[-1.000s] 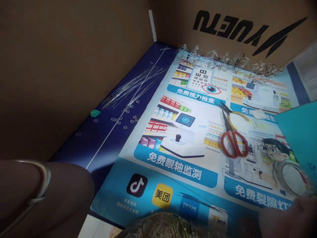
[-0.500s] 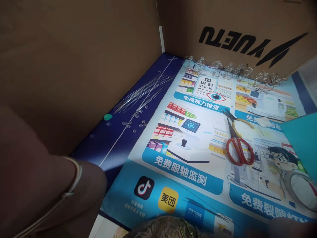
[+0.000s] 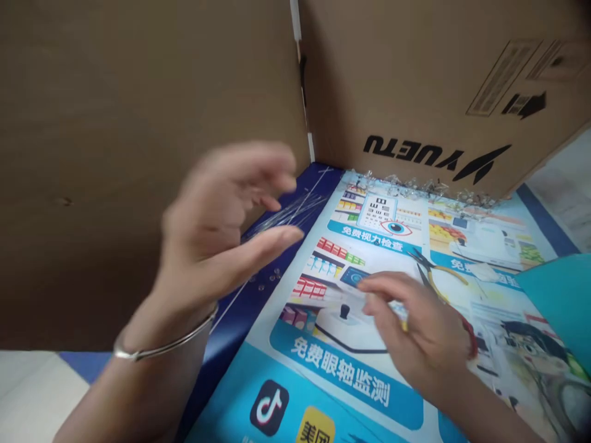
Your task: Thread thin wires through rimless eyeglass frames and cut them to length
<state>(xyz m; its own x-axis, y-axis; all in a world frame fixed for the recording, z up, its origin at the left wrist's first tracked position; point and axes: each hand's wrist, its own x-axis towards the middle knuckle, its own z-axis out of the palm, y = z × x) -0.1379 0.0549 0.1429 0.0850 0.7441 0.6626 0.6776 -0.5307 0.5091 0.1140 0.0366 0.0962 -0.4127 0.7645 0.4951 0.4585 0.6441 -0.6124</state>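
Two cardboard panels, a left one (image 3: pixel 115 123) and a far one (image 3: pixel 392 80), stand beyond the hands around the printed surface (image 3: pixel 272 351), with a teal sheet (image 3: pixel 558 301) to the right of the hands. The left hand (image 3: pixel 217 215) is raised, fingers curved and thumb spread, nothing visible in its grasp; the right hand (image 3: pixel 415 326) has thumb and forefinger close together, and whether they pinch anything I cannot tell. Scissors (image 3: pixel 470 338) lie partly hidden behind the right hand, pliers (image 3: pixel 446 271) just past it. Thin clear strands (image 3: pixel 305 212) lie beyond the left hand's fingertips. Farthest from both hands, clear pieces (image 3: pixel 429 187) line the far panel's foot, seemingly made up already. Loose beads (image 3: pixel 274 277) below the left thumb look unused, so work appears partway; how much remains is unclear.
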